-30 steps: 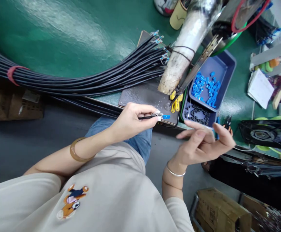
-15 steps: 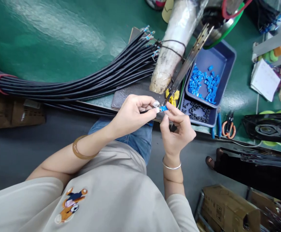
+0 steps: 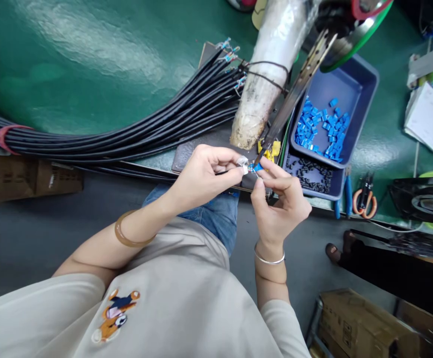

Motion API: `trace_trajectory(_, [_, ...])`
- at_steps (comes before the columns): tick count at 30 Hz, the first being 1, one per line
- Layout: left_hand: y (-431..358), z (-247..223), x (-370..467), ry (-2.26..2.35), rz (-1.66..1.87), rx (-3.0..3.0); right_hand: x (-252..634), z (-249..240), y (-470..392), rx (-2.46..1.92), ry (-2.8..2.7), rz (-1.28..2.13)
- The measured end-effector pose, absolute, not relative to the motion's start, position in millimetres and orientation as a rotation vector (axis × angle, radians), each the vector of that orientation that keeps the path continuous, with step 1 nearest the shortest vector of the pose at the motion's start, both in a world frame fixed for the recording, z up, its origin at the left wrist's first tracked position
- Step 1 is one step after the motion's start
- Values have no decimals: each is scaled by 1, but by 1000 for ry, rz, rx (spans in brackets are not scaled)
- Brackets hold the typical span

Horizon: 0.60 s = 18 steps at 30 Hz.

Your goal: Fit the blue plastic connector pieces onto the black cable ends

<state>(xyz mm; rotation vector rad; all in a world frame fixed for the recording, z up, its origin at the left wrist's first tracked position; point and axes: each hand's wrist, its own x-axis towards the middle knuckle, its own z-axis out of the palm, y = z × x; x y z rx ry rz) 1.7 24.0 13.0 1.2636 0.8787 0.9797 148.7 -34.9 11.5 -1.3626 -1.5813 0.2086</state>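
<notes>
My left hand [image 3: 216, 169] is closed in a pinch on the stripped end of a black cable, most of which the hand hides. White covers [image 3: 243, 164] wrap its thumb and fingertip. Thin wires at the cable end meet a small blue connector [image 3: 258, 167]. My right hand [image 3: 281, 201] is closed too, its fingertips on the blue connector; a fine wire runs by its thumb tip. From above, the dark tip of a long metal tool, like a soldering iron [image 3: 276, 127], reaches down to the connector.
A bundle of black cables [image 3: 127, 141] with bared ends lies on the green table [image 3: 89, 64]. A wrapped duct [image 3: 264, 74] stands ahead. Right are bins [image 3: 369, 94] of blue and black parts, a yellow piece [image 3: 274, 149], orange-handled cutters [image 3: 365, 199] and a person's leg [image 3: 395, 263].
The view has shifted slightly, so the bins and tools sit further right. My right thumb has moved down a little from the blue connector. My left hand keeps its pinch.
</notes>
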Motion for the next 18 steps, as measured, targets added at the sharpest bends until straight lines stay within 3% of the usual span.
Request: trace_trajectory(18, [26,19,2,848,970,1274,144,21,-34,-1374,-1578,195])
